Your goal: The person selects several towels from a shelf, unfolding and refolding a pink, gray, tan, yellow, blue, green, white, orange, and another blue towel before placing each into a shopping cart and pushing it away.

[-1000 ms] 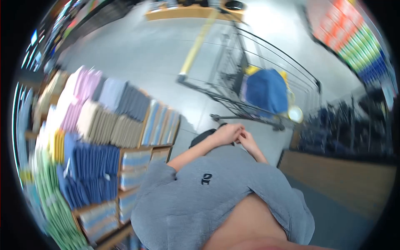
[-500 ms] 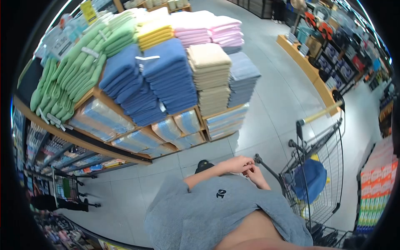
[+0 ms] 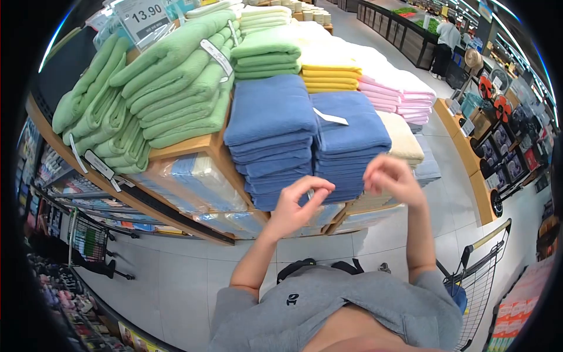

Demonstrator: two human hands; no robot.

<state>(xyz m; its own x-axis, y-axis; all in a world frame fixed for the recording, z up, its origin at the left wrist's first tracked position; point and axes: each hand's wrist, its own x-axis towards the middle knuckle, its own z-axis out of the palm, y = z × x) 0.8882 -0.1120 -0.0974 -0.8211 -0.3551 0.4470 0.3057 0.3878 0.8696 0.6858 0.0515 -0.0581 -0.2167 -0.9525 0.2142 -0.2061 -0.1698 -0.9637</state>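
My left hand (image 3: 299, 204) is raised in front of the left blue towel stack (image 3: 272, 114), palm turned inward. Its fingers are loosely bent, with a small gap between thumb and fingertips and nothing showing in it. My right hand (image 3: 394, 180), slightly blurred, hovers before the right blue towel stack (image 3: 352, 123); its fingers are curved and apart, holding nothing visible. A white tag (image 3: 330, 117) lies on top of that right stack. Folded green towels (image 3: 176, 88) are piled to the left, and beige towels (image 3: 402, 138) stand behind my right hand.
A shopping cart (image 3: 489, 258) is at my right with a blue item (image 3: 456, 297) in it. Another cart (image 3: 89, 237) stands at far left. Wrapped packs (image 3: 202, 182) fill the shelf below the towels. A person (image 3: 447, 44) stands at the back near a produce counter (image 3: 410, 38).
My hands were together at my waist; they have separated and risen in front of the blue towels. The view has come closer to the towel display, and the cart sits lower at right.
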